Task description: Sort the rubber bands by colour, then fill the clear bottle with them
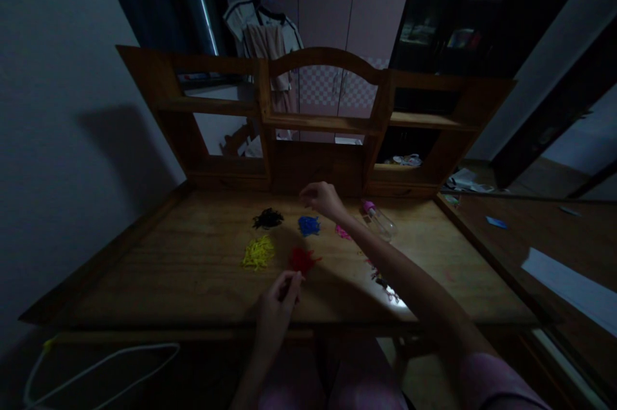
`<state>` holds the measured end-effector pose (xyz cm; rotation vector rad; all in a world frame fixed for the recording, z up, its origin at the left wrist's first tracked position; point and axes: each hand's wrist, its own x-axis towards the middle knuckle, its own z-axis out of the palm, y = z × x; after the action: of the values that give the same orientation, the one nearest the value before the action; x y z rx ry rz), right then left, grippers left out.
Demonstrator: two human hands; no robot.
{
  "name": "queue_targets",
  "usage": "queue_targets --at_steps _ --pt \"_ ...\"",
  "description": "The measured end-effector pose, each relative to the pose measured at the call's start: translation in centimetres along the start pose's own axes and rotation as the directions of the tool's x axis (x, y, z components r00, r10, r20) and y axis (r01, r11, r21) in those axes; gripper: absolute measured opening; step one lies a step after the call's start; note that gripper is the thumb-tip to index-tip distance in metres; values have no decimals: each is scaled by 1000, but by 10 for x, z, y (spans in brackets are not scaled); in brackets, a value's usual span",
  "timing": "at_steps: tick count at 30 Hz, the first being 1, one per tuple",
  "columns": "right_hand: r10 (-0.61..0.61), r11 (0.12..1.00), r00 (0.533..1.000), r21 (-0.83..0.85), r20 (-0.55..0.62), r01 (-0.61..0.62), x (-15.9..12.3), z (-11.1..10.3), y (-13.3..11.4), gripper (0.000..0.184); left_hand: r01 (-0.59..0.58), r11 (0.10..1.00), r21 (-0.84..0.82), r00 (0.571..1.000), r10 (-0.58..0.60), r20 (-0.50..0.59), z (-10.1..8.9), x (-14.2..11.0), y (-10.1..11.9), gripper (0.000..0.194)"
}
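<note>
hands [279,294] [322,199] near red pile [301,259], blue pile [309,225]

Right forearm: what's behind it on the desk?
Part of a pink pile shows at the left edge of the right forearm; a clear bottle shows past the other edge. Whatever on the desk the forearm covers can't be seen.

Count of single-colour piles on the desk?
5: black pile back left, yellow pile front left, blue pile back centre, red pile front centre, pink pile right of blue, partly behind right arm, which may hide more. Scattered bits near it not counted.
</note>
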<state>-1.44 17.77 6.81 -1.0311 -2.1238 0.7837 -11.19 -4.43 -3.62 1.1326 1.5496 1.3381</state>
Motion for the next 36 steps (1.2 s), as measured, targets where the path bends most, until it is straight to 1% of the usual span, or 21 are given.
queue_targets --at_steps 2,3,5,6,8,10,11,12,14,15,16,18,20,23,26,28,31,36 --pt "-48 999 997 -17 -63 47 -27 -43 9 15 21 1000 -10 1000 -21 11 -1 1 0 37" --pt "-41 999 994 -18 -99 40 -44 -65 15 16 35 999 -11 999 -35 16 -1 2 0 38" --pt "9 1000 988 -28 -156 -14 -83 -103 27 21 50 999 -2 999 -50 19 -3 3 -1 42" --pt "44 998 986 -29 -160 -49 -104 -119 34 23 51 999 13 999 -52 16 -3 3 -1 44" --pt "118 991 974 -32 -195 -127 -146 -142 49 27 57 997 53 998 -57 3 -5 3 0 48" --pt "193 976 949 -50 -247 -212 -186 -151 63 28 88 992 94 996 -87 -11 -7 1 1 51" --pt "232 965 931 -51 -283 -257 -204 -152 69 28 109 988 108 994 -108 -17 -8 1 1 52" --pt "274 952 916 -52 -293 -301 -220 -149 73 29 126 985 117 992 -124 -20 -9 0 1 53" --pt "323 931 890 -62 -322 -360 -245 -138 79 28 145 980 134 989 -144 -17 -10 1 2 54" --pt "329 926 885 -73 -329 -372 -254 -130 80 27 147 979 143 989 -147 -11 -11 1 2 55" --pt "326 925 887 -82 -328 -371 -261 -123 80 26 147 977 155 989 -148 -3 -11 1 2 55" --pt "280 941 909 -99 -308 -323 -269 -108 79 25 150 971 185 988 -154 8 -12 1 2 56" --pt "230 953 926 -124 -301 -277 -271 -98 76 24 150 967 205 988 -156 13 -12 0 3 56" --pt "205 953 939 -160 -277 -256 -268 -89 69 20 143 967 209 988 -150 18 -12 -2 4 55" --pt "169 960 964 -189 -204 -208 -265 -84 63 16 160 964 212 987 -162 -9 -11 -2 4 55" --pt "140 956 972 -231 -189 -182 -263 -81 63 19 176 960 218 984 -172 -35 -10 -1 2 56" --pt "140 940 970 -281 -197 -192 -262 -75 68 22 169 957 237 986 -162 -47 -10 0 1 56" --pt "116 956 971 -243 -209 -166 -262 -68 81 20 188 943 276 981 -169 -91 -9 0 3 56"
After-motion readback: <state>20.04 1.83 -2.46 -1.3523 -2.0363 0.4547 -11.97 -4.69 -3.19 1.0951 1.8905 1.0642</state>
